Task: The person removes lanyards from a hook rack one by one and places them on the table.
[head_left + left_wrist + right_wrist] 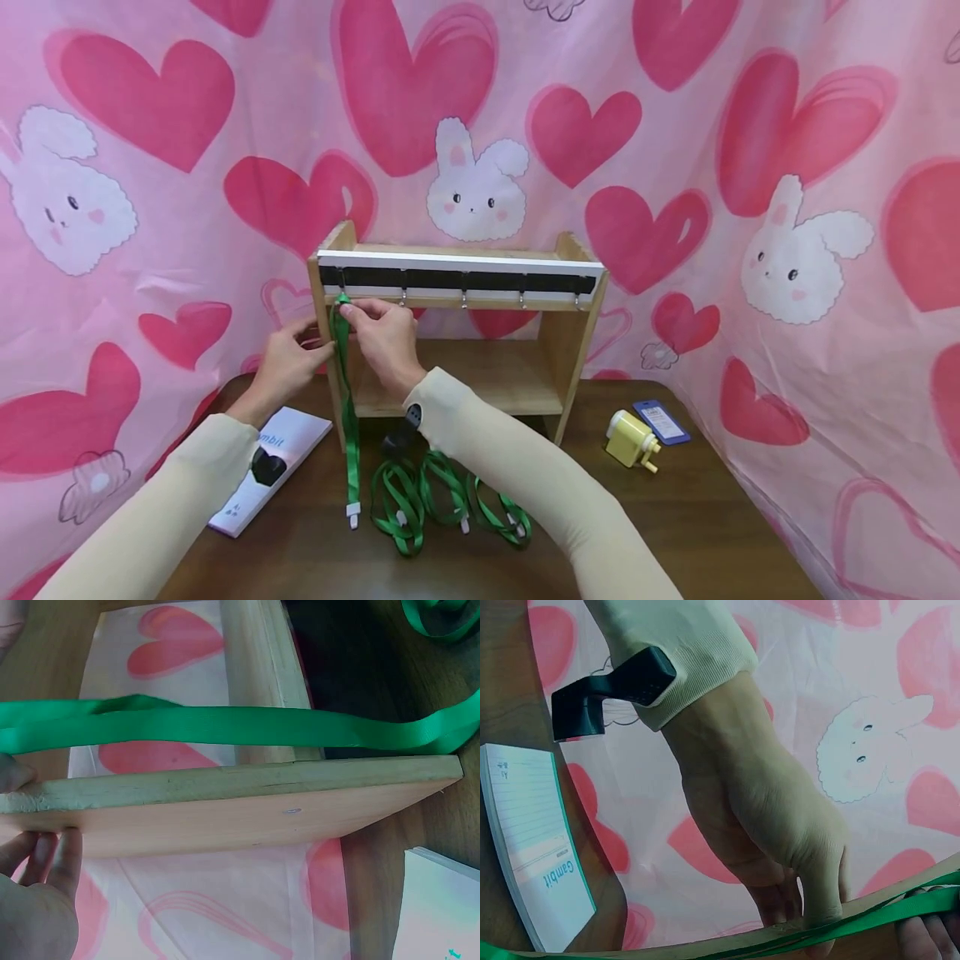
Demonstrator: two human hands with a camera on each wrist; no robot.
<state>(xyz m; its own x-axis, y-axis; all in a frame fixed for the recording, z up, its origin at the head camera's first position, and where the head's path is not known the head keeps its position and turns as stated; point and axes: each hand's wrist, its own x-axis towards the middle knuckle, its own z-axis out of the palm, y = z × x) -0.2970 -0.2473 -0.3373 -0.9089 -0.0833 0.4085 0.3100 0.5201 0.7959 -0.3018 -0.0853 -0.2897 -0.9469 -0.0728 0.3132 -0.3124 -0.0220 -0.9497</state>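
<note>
A green lanyard [347, 417] hangs at the leftmost metal hook of the wooden shelf [551, 358], its white clip [353, 512] dangling low. My right hand [386, 337] pinches the lanyard near its top, just below the hook; its fingers [930, 934] show by the strap in the right wrist view. With my left hand [288, 362] I grip the shelf's left side panel [202, 810], thumb at the front edge and fingers on the outer face. In the left wrist view the lanyard strap [247, 726] runs along that panel.
Several looped green lanyards [401, 504] lie on the table [637, 533] before the shelf. A white notebook [281, 442] lies at left, under my left forearm. To the right are a yellow hand-crank sharpener [630, 439] and a blue badge holder [662, 422]. Hooks [464, 298] line the shelf front.
</note>
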